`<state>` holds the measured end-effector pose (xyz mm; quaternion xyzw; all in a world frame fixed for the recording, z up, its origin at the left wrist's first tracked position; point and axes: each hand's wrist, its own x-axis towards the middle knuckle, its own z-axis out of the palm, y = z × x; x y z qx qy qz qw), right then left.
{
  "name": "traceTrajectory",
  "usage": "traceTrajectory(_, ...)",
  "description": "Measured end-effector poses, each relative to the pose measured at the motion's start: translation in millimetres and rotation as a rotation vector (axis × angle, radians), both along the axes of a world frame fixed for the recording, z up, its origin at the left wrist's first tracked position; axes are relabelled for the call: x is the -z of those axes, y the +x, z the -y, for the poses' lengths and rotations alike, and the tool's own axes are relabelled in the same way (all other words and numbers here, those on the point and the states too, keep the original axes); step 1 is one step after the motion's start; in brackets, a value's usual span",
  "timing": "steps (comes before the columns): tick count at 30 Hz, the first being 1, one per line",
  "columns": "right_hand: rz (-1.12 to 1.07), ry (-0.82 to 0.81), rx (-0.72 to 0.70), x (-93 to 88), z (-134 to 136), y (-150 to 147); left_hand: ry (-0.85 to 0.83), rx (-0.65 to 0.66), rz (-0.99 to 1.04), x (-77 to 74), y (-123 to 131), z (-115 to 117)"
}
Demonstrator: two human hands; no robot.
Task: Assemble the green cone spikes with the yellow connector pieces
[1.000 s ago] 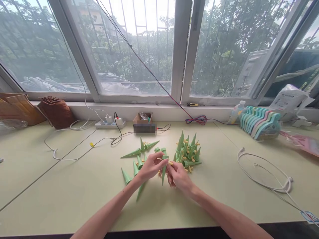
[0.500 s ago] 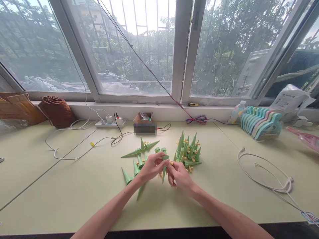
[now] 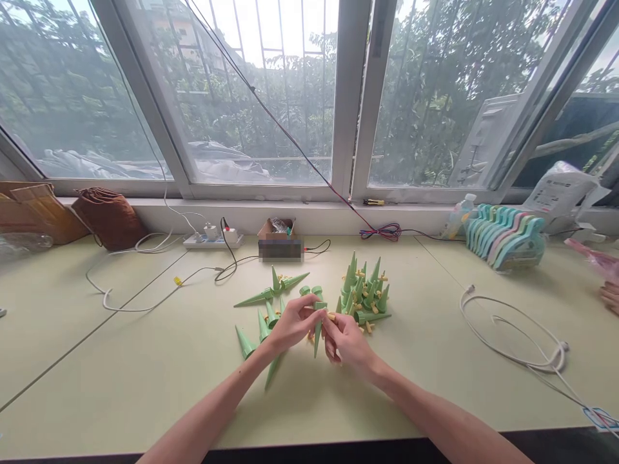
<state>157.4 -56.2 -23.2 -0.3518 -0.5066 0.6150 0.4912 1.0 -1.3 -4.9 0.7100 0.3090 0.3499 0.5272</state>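
Note:
Over the middle of the table, my left hand [image 3: 298, 322] grips a green plastic watering spike [image 3: 317, 339] near its wide top, with the tip pointing down. My right hand [image 3: 347, 338] meets it from the right, thumb and fingers pinched on a small yellow valve [image 3: 331, 316] at the spike's side. How far the valve sits in the spike is hidden by my fingers. Left of my hands lie loose green spikes [image 3: 245, 341], some standing and some on their sides. To the right stands a dense cluster of green spikes with yellow valves [image 3: 370, 290].
At the back are a power strip [image 3: 213, 240], a small open box [image 3: 279, 227] and a tied cable bundle [image 3: 382, 232]. Pastel hangers [image 3: 505, 238] and a coiled white cable [image 3: 512, 335] lie on the right. Another person's hand [image 3: 610, 296] shows at the right edge.
Another person's hand has come into view at the right edge, by the pink object there. My own hands and the spike hold nearly the same pose.

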Motion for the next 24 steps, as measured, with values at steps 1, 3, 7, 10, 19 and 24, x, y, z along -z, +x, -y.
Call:
traceTrajectory(1, 0.0, 0.0, -0.002, -0.3, 0.3, -0.2, -0.002, 0.003, 0.003, 0.9, -0.1, -0.6)
traceTrajectory(3, 0.003, -0.004, -0.001, -1.3, 1.1, -0.5, -0.004, 0.009, 0.01, 2.7, -0.3, -1.9)
traceTrajectory(7, 0.008, -0.012, 0.003, -3.8, 1.6, -1.0, -0.018, 0.025, 0.011, 4.5, -0.8, -3.4)
traceTrajectory(10, 0.001, -0.012, 0.004, -4.3, 0.9, -1.1, -0.026, 0.031, 0.01, 3.2, -1.1, -2.8)
traceTrajectory(19, 0.052, 0.024, 0.0, -3.8, 1.9, -0.1, -0.09, 0.04, 0.006, -6.7, -1.1, -2.5)
traceTrajectory(24, 0.079, 0.052, 0.026, -6.2, 1.0, -0.8, -0.098, 0.045, 0.031, -4.9, -0.6, -3.0)
